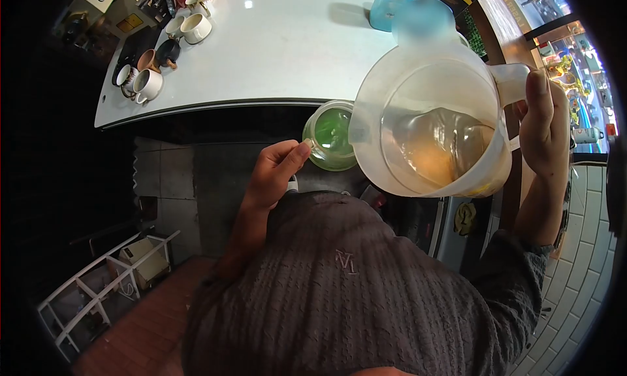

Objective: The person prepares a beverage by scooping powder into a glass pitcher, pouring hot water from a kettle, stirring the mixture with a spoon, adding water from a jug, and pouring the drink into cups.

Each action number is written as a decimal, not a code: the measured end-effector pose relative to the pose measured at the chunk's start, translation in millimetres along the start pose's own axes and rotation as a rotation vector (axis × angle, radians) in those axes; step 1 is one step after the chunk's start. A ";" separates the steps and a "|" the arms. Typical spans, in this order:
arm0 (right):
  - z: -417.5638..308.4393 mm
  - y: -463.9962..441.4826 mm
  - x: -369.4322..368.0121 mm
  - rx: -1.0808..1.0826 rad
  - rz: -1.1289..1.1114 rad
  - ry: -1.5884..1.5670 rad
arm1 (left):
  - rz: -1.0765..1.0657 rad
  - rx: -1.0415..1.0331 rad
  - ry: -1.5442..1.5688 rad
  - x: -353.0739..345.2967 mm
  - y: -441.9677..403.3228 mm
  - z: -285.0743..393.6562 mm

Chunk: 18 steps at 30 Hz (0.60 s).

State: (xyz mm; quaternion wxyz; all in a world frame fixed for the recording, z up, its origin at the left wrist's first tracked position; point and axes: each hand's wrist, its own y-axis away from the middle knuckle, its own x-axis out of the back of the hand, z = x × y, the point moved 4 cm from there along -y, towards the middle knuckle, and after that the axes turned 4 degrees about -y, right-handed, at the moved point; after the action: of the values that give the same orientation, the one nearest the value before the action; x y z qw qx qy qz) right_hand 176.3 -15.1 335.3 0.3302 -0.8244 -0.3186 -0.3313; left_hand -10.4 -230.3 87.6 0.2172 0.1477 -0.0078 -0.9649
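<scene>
My right hand (545,124) is wrapped round the handle of a large translucent plastic pitcher (392,157). The pitcher is tilted to the left, and some clear, slightly amber liquid lies inside it. Below and left of its spout is a round glass mug (323,155) that looks green inside. My left hand (277,170) is closed, thumb and fingers pinching the mug's left side, where its handle seems to be. The pitcher's rim overlaps the mug's right edge in view; whether they touch I cannot tell, and no stream of liquid shows.
A white counter (281,49) lies ahead. Several cups stand at its left end, among them a white mug (148,85). A blue container (386,10) stands at the back right. A white metal rack (98,297) is on the floor at lower left.
</scene>
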 end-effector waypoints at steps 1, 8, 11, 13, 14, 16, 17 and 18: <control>0.2 0.1 1.1 0.001 -0.007 0.007 | 0.000 0.002 0.002 -1.4 0.2 -0.2; 3.6 0.8 10.2 0.002 -0.039 0.019 | -0.028 0.026 -0.037 -15.0 1.7 6.3; 7.5 1.4 15.9 0.022 -0.033 0.066 | -0.032 0.027 -0.068 -17.6 1.0 4.1; 9.9 2.3 16.7 0.012 -0.045 0.093 | -0.034 0.026 -0.082 -19.2 0.2 3.4; 9.8 3.1 16.4 0.018 -0.017 0.097 | -0.032 0.033 -0.096 -20.7 0.0 3.5; 10.5 2.9 18.2 0.021 0.011 0.100 | -0.032 0.042 -0.110 -23.1 -0.5 4.9; 11.7 2.0 19.5 0.011 -0.015 0.108 | -0.027 0.045 -0.116 -24.4 -0.6 5.8; 12.0 1.9 20.1 0.005 -0.029 0.111 | -0.022 0.047 -0.122 -25.2 -0.8 6.0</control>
State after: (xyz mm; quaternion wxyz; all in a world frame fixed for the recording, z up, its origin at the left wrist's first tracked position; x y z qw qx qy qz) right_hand 193.3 -0.9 343.1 0.3446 -0.7993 -0.3124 -0.3806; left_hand 9.3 -219.2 100.4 0.2020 0.0936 -0.0419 -0.9740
